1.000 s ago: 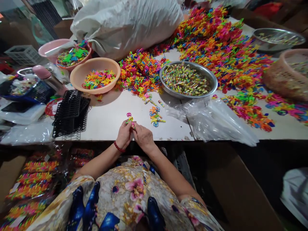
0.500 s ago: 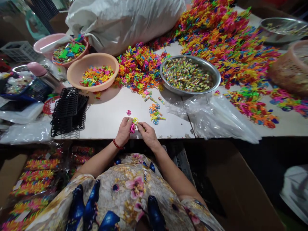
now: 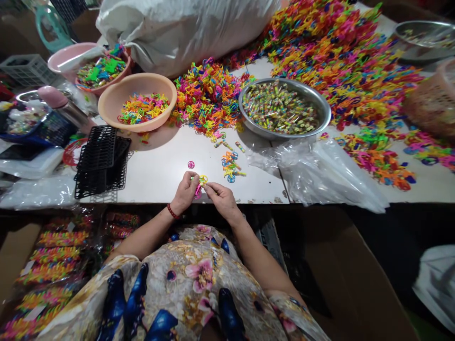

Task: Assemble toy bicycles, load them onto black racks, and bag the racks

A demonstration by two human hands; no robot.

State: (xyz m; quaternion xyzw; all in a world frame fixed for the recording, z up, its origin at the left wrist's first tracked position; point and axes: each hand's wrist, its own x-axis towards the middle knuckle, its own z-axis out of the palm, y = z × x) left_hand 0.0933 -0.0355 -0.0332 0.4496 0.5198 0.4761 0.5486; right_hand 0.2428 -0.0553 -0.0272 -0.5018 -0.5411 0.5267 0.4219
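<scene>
Pinched in L hand (image 3: 183, 193): pink pc (image 3: 197, 191); yellow pc (image 3: 203, 179) btwn hands. At R hand (image 3: 223, 201): fingertips together by yellow pc, grip unclear. Poss. drop over table edge (image 3: 149, 200) from loose pinch.

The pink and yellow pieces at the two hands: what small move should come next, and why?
Perhaps the right hand should gently adjust the yellow piece while the left hand steadies the pink piece: the left hand appears to pinch them close together, and the right hand's fingers are at the yellow one's edge. Whether they are joined is too small to tell.
</scene>
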